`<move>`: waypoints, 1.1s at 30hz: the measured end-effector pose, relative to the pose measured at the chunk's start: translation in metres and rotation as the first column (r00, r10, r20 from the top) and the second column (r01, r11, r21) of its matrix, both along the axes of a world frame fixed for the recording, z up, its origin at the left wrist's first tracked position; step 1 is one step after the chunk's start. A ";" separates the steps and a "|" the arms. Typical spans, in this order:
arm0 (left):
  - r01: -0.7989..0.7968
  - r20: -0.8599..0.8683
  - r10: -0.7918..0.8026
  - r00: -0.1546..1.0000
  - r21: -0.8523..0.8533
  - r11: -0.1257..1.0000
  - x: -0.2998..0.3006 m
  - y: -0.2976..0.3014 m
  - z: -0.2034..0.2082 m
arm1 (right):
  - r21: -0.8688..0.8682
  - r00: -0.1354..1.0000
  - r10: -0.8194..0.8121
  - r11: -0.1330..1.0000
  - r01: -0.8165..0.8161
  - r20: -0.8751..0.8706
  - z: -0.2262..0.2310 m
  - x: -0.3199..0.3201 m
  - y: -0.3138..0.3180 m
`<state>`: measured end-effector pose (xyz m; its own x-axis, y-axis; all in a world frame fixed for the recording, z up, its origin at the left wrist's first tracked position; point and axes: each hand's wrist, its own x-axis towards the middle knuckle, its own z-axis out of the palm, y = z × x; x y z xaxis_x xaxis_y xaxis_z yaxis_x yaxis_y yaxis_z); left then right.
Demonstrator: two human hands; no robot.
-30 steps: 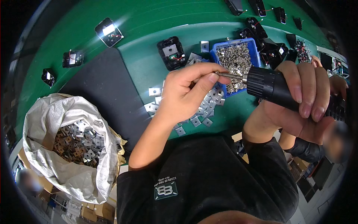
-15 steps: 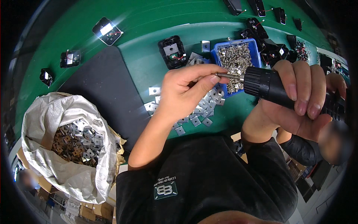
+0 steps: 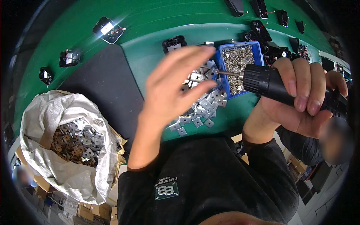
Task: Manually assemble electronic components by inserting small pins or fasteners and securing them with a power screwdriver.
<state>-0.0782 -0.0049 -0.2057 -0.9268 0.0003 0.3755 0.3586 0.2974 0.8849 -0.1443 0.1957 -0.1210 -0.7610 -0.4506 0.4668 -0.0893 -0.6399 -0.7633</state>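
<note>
Two hands were at work over one green table (image 3: 132,56). The left hand (image 3: 167,88) hung above the plates with thumb and fingers apart. The right hand (image 3: 305,88) was wrapped around one driver (image 3: 268,82), whose single bit (image 3: 229,73) pointed left, over the near left corner of the one blue tray (image 3: 258,52). That tray stood toward the table's far edge, filled with screws (image 3: 238,58) too many to count. Dozens of loose plates (image 3: 206,107) lay between it and the table's near edge. One dark mat (image 3: 101,71) covered the left end, and one white sack (image 3: 71,180) of more plates stood by the near left corner. Past the far edge, on a green strip, sat three housings (image 3: 108,30) at the left and four black cases (image 3: 259,9) at the right; one further housing (image 3: 174,42) lay on the table.

The left hand was blurred and hid part of that last housing and of the loose plates. Whether a screw sat on the bit's tip was hard to make out. The driver's rear was mostly covered by the right hand's fingers. Black parts (image 3: 275,50) beside the tray's right edge overlapped too much to count.
</note>
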 end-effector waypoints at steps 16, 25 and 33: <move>-0.073 0.088 0.122 0.989 -0.427 0.901 -0.015 -0.038 -0.032 | 0.109 0.920 -0.389 0.914 0.392 -0.042 -0.055 -0.020 -0.075; -0.091 0.099 0.139 0.985 -0.387 0.917 -0.017 -0.037 -0.034 | 0.116 0.913 -0.405 0.905 0.408 -0.052 -0.065 -0.028 -0.086; -0.106 0.116 0.162 0.980 -0.387 0.916 -0.018 -0.036 -0.034 | 0.100 0.936 -0.347 0.931 0.351 -0.054 -0.067 -0.026 -0.082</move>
